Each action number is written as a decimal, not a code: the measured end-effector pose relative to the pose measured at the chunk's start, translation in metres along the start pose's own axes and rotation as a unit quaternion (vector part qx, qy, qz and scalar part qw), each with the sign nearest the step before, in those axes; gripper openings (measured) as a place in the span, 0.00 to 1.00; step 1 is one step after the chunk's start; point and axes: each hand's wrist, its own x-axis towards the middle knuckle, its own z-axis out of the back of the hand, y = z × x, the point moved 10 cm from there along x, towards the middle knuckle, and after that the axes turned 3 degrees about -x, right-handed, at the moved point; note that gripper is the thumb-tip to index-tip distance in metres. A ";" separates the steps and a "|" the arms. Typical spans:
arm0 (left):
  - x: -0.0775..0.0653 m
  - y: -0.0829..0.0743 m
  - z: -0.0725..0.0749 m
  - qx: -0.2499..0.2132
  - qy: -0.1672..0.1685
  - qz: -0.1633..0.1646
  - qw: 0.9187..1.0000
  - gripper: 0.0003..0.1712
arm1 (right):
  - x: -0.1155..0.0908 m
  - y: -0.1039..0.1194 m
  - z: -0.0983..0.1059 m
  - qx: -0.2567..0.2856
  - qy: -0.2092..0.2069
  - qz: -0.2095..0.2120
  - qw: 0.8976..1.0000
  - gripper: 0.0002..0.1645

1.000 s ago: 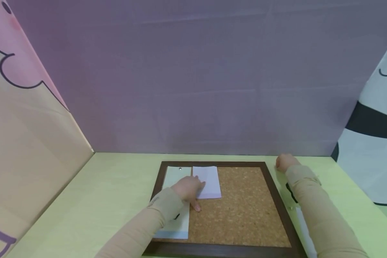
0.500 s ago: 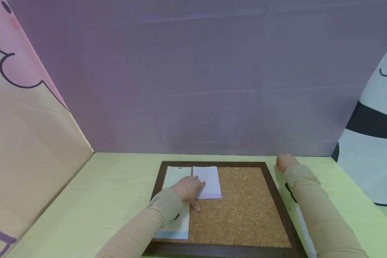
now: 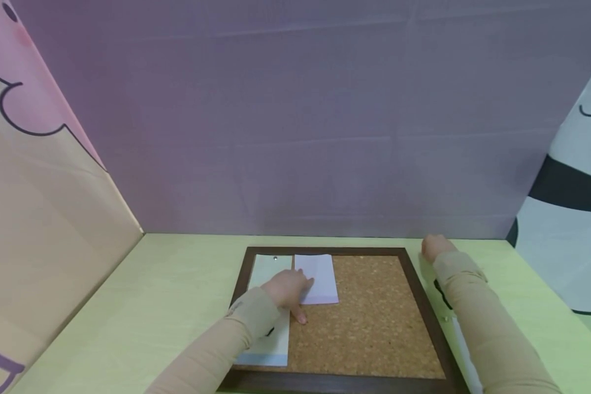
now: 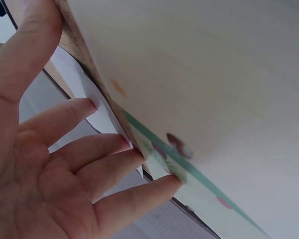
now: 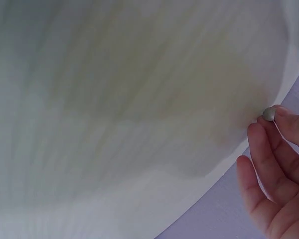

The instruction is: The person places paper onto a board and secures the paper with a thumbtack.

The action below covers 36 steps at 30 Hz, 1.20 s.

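Nothing visible has shifted over the last second — the left hand [image 3: 287,287], fingers spread, rests over the lilac sheet [image 3: 319,268] at the corkboard's [image 3: 364,323] far edge, left of centre — so work seems paused, the right hand [image 3: 435,248] pinching a silvery tack [image 5: 269,114] off to the right.

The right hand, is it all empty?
No, in the right wrist view the right hand pinches a small silvery tack.

Pale sheet [image 3: 321,273] on corkboard [image 3: 369,328], silver tack [image 5: 269,114] between fingers [image 5: 265,157]
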 end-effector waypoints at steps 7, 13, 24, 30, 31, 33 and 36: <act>0.000 0.000 0.000 0.004 0.003 0.000 1.000 0.55 | 0.003 -0.003 -0.001 -0.003 -0.003 -0.007 1.000 0.14; 0.001 0.000 0.000 0.004 -0.002 -0.003 1.000 0.55 | 0.000 0.000 0.002 -0.006 -0.008 -0.011 1.000 0.14; 0.000 -0.001 0.001 0.006 -0.003 -0.004 1.000 0.54 | 0.004 -0.009 -0.006 -0.010 0.003 -0.029 1.000 0.12; 0.000 -0.001 0.002 0.003 -0.004 -0.003 1.000 0.54 | 0.003 -0.012 -0.009 -0.013 0.030 -0.047 0.998 0.13; 0.000 -0.001 0.001 0.003 -0.004 -0.003 1.000 0.54 | 0.002 -0.011 -0.009 -0.013 0.031 -0.048 0.998 0.13; 0.000 -0.001 0.001 0.003 -0.005 -0.003 1.000 0.54 | 0.001 -0.010 -0.008 -0.011 0.034 -0.050 0.998 0.13; -0.001 -0.001 0.002 0.004 -0.005 -0.004 1.000 0.54 | -0.001 -0.009 -0.007 -0.007 0.038 -0.052 0.998 0.14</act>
